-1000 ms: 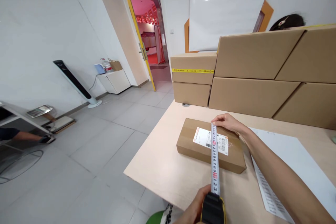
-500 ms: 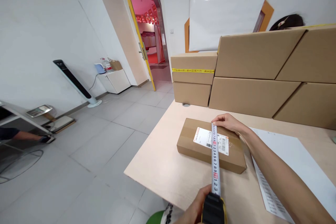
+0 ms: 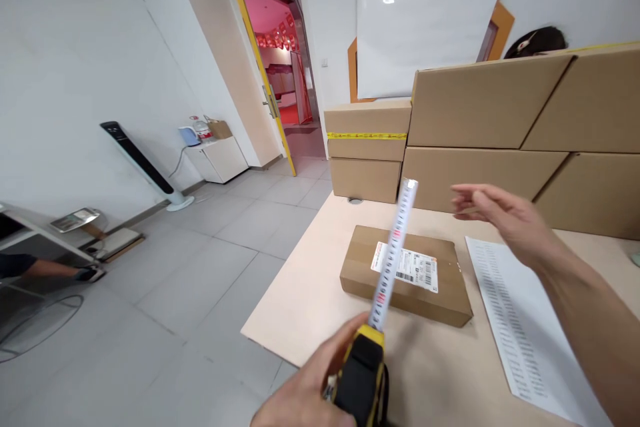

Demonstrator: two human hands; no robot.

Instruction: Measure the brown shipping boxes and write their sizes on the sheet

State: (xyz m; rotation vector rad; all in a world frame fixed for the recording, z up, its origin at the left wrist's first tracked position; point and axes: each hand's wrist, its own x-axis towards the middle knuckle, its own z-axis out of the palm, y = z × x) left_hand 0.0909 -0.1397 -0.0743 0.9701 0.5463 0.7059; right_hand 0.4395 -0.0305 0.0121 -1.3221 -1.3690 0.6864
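Pale table (image 3: 295, 287), stacked boxes (image 3: 480, 107) behind, parcel (image 3: 357, 257) flat on table. We've left hand (image 3: 300, 393) closed round tape measure (image 3: 361, 373), right hand (image 3: 520, 223) part-open, empty. Tape-handling step, blade end free; next move probably needs steady blade control.

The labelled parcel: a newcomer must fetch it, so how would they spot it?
Large cardboard boxes are stacked along the far side of the pale table. In front of them, crossed in this view by the tape measure blade, lies a flat brown parcel. Unlike the stacked boxes' visible faces, its top carries a white barcode label.
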